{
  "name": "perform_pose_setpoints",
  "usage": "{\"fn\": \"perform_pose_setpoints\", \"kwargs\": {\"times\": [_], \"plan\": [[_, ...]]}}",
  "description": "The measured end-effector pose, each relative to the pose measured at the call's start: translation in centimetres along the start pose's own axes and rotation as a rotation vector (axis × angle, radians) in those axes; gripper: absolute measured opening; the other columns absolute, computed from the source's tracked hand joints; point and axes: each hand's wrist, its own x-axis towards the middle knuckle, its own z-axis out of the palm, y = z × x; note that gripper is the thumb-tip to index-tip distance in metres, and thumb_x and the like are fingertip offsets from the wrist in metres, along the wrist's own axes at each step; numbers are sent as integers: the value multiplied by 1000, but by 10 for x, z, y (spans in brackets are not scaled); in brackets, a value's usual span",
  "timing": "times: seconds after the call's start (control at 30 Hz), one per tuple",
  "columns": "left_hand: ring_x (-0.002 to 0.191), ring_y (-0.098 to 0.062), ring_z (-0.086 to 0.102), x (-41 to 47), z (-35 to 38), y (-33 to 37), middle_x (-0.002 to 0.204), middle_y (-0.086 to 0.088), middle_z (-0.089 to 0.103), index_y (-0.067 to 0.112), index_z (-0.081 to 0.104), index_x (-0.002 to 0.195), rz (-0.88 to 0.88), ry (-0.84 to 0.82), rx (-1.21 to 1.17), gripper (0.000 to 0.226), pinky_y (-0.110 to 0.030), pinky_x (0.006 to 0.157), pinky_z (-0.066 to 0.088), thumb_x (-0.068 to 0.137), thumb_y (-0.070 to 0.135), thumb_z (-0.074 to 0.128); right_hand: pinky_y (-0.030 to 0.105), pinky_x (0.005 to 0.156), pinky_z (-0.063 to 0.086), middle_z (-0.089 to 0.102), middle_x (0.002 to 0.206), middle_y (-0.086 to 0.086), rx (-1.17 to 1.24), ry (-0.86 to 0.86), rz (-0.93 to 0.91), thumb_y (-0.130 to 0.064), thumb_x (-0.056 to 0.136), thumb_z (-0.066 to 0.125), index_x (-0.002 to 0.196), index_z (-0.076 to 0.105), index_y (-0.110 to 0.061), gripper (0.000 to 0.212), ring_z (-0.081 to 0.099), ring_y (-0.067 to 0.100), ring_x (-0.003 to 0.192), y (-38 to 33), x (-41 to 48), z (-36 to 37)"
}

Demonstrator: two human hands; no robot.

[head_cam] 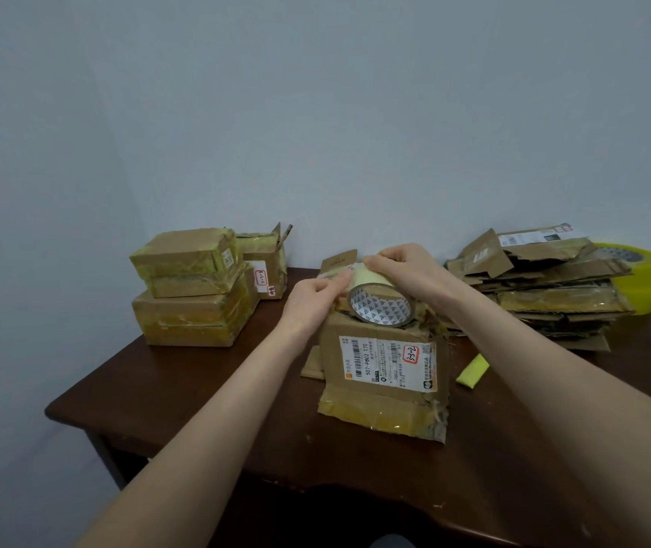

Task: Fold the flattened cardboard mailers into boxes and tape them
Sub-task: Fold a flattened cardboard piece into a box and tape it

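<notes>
At frame centre our right hand (403, 270) curled round the tape roll (380, 308) atop the box (379, 389). Our left hand (312, 306) pinched its loose end (365, 275).

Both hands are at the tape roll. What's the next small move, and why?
Probably pull the strip out and press it onto the box top: the left hand pinches its free end, and the right hand holds the tape roll, which rests on the box.
</notes>
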Motion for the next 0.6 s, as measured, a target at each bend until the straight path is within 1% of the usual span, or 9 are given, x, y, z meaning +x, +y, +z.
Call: {"fn": "perform_pose_setpoints", "kwargs": {"times": [0.07,0.13,0.23,0.3,0.37,0.4,0.47,0.53,0.6], "plan": [[68,-9,63,-4,0,1,78,0,69,6,71,80,5,6,-71,40,-14,53,47,90,44,60,23,54,40,64,69,-1,-7,-11,10,-41,93,56,81,69,-13,34,59,13,62,-1,-2,0],[63,-6,58,-4,0,0,75,0,67,0,67,83,27,49,-79,37,-12,49,43,91,35,62,21,56,43,68,78,-1,-28,-30,7,-47,92,56,89,69,-15,35,64,12,68,-1,-2,0],[64,-7,51,-2,0,0,69,3,59,7,60,76,39,176,-13,28,-18,55,41,90,31,63,22,66,48,66,99,-3,-71,-92,-22,-52,83,67,110,63,-19,43,64,11,87,2,-3,-1],[70,-12,56,0,0,-2,71,-1,63,11,56,72,24,236,-18,24,-27,63,45,90,26,63,24,73,51,61,106,-4,-80,-93,-42,-47,75,76,115,58,-21,51,61,11,94,2,-1,-4],[81,-17,64,1,-2,-2,80,-7,71,11,57,72,-11,257,-60,21,-33,72,52,89,22,63,26,76,51,60,106,-4,-82,-46,-86,-42,72,80,112,59,-23,49,60,13,94,1,2,-5],[84,-17,66,1,-2,-3,82,-8,72,11,57,72,-24,257,-73,20,-33,74,53,90,20,63,26,75,51,61,103,-6,-107,-18,-118,-42,72,80,108,61,-24,45,60,13,94,0,3,-5],[82,-15,69,2,-3,-4,82,-10,72,10,55,73,-51,263,-143,20,-26,69,55,91,17,62,27,74,48,62,98,-9,-212,28,-163,-46,71,79,101,65,-27,38,58,11,92,-2,5,-5],[80,-13,71,2,-4,-5,84,-14,72,8,54,74,-58,277,-211,20,-20,63,54,92,14,61,30,79,50,65,99,-8,-280,37,-172,-50,70,78,98,69,-28,36,58,12,94,-2,6,-6],[81,-13,71,2,-3,-6,85,-15,72,8,54,73,-50,294,-214,21,-23,67,56,92,13,60,35,83,52,66,102,-6,-298,33,-168,-53,70,76,98,71,-27,39,59,14,96,-3,7,-7]]}}
